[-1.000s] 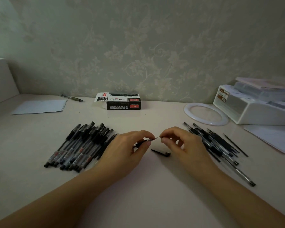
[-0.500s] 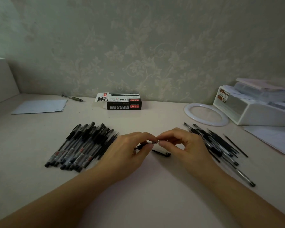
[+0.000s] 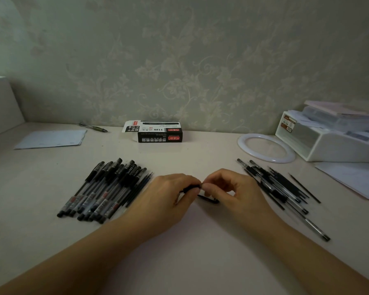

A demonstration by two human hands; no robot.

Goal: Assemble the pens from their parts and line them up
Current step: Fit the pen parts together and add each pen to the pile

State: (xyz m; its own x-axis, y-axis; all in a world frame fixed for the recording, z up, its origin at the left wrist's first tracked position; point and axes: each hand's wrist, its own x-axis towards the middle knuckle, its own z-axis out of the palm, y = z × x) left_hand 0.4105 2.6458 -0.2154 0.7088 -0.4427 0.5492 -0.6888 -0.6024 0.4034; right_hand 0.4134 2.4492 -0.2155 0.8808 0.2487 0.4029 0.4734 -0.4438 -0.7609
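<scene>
My left hand grips a pen barrel with a black grip section, mostly hidden under the fingers. My right hand pinches a small tip piece at the barrel's front end; the fingertips of both hands touch. A black pen cap lies on the table just below them. Several assembled pens lie side by side at the left. A pile of loose pen parts, barrels and refills, lies at the right.
A black pen box stands at the back centre. A white ring and a white storage box sit at the back right, papers beside them. A sheet and a single pen lie at the back left.
My right hand has moved left until its fingertips meet the end of the barrel in my left hand. The gap between the hands has closed.
</scene>
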